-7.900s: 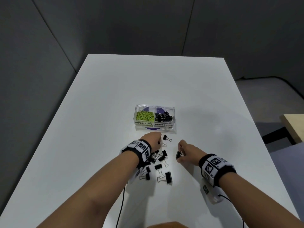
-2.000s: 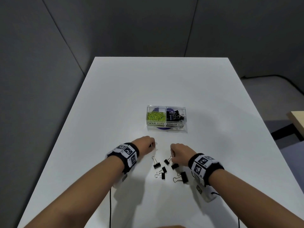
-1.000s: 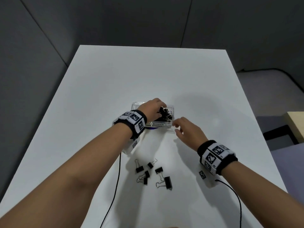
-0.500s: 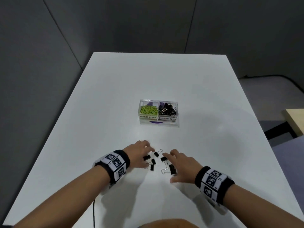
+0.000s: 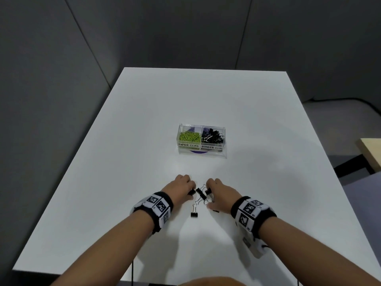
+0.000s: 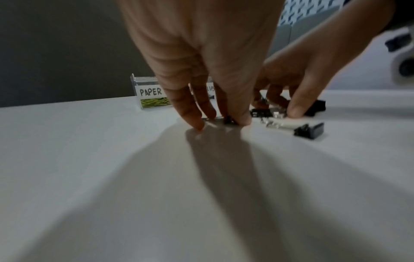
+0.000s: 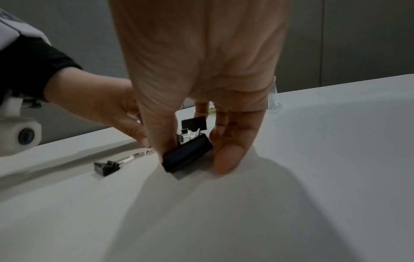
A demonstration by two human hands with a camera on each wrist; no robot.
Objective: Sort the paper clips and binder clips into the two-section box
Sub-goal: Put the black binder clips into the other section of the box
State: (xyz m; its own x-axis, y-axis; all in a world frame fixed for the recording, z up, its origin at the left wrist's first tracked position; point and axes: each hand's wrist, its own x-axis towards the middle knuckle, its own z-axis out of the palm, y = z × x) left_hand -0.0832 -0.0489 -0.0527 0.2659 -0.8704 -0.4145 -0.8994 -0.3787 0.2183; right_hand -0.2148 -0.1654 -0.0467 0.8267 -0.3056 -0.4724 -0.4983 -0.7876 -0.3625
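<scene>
A clear two-section box (image 5: 224,141) stands mid-table, with green paper clips (image 5: 189,137) in the left section and black binder clips (image 5: 213,136) in the right. Several loose black binder clips (image 5: 201,196) lie near me between my hands. My left hand (image 5: 190,190) pinches a small binder clip (image 6: 228,120) against the table. My right hand (image 7: 192,159) grips a larger black binder clip (image 7: 187,153) between thumb and fingers, and another small clip (image 7: 193,123) sits just behind it. One clip (image 5: 194,213) lies nearest me, apart from both hands.
The white table (image 5: 144,141) ends at dark grey walls at the back and left. A wooden desk corner (image 5: 371,153) stands off to the right. Thin cables run from my wristbands over the near table edge.
Half a second ago both hands had their fingers spread over the loose clips. Now each has curled its fingers onto a binder clip. A second ago my left hand was at the box.
</scene>
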